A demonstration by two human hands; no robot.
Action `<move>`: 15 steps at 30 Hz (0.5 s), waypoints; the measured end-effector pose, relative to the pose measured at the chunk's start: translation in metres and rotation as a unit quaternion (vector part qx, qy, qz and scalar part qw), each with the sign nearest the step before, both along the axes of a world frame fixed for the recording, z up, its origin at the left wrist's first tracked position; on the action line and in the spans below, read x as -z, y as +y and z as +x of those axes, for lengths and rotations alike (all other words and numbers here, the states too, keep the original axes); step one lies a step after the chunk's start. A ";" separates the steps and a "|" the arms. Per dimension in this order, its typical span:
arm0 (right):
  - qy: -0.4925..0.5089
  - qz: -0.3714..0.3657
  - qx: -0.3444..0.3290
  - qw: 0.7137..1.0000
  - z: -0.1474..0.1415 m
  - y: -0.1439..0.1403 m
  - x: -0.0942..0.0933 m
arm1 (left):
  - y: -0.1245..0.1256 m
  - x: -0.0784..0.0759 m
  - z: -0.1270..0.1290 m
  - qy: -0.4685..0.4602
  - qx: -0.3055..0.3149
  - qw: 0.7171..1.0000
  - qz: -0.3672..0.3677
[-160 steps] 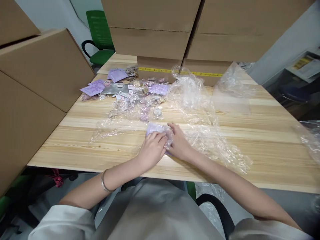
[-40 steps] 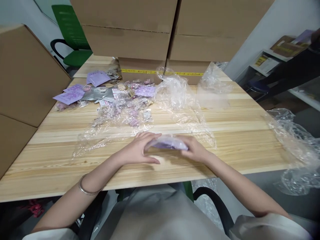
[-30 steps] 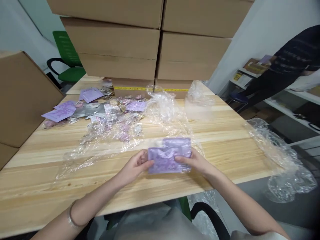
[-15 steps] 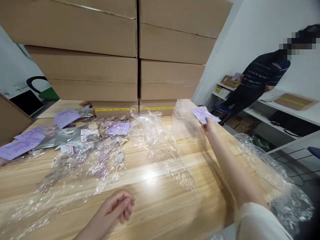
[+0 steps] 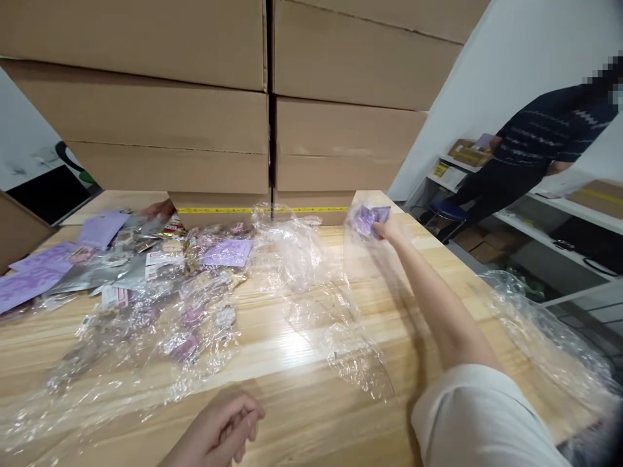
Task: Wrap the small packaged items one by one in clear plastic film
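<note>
Your right hand (image 5: 389, 228) is stretched out far across the wooden table (image 5: 311, 415), near its far right corner, and its fingers are closed on a small purple packet (image 5: 368, 219). The packet sticks out to the left of your fingertips, wrapped in clear film (it is blurred, so its print cannot be read). It sits just in front of the stacked cardboard boxes (image 5: 272, 117) at the back of the table, close to the strip of yellow tape (image 5: 253, 210) on the lowest box.

Your left hand (image 5: 221, 431) rests low at the near edge of the table, fingers loosely curled, holding nothing, well apart from the packet.

Between your two hands lies crumpled clear plastic wrap (image 5: 311, 285), spread over the middle of the table. To the left of it is a heap of small bagged items (image 5: 195, 285) mixed with more film, and further left some flat purple cards (image 5: 29, 282) lie on the wood. Another loose sheet of clear plastic (image 5: 545, 337) hangs over the table's right edge.

Beyond the table on the right, another person in a dark patterned top (image 5: 540, 143) leans over a white shelf (image 5: 549, 227).
</note>
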State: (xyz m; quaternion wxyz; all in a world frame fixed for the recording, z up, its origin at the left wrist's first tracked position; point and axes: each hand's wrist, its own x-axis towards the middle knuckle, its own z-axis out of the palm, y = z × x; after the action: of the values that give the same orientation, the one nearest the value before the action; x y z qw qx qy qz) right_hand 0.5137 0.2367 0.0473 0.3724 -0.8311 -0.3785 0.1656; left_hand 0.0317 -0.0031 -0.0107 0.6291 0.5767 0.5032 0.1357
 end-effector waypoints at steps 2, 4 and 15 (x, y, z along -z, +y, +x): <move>0.010 -0.038 -0.044 0.998 0.001 -0.039 -0.008 | 0.000 -0.002 -0.001 0.008 0.016 1.000 0.018; 0.031 -0.075 -0.099 0.992 -0.002 -0.085 -0.020 | 0.001 -0.004 -0.003 0.007 0.043 0.999 0.030; 0.045 0.100 0.064 0.992 0.018 -0.158 -0.082 | 0.005 -0.004 -0.010 -0.006 0.106 0.994 0.041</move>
State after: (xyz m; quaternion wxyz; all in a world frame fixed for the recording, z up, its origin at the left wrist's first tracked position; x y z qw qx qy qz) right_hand 0.5315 0.0783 0.1290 0.4804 -0.8035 -0.3223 0.1403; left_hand 0.0220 0.0018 -0.0069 0.6189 0.6511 0.4297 0.0918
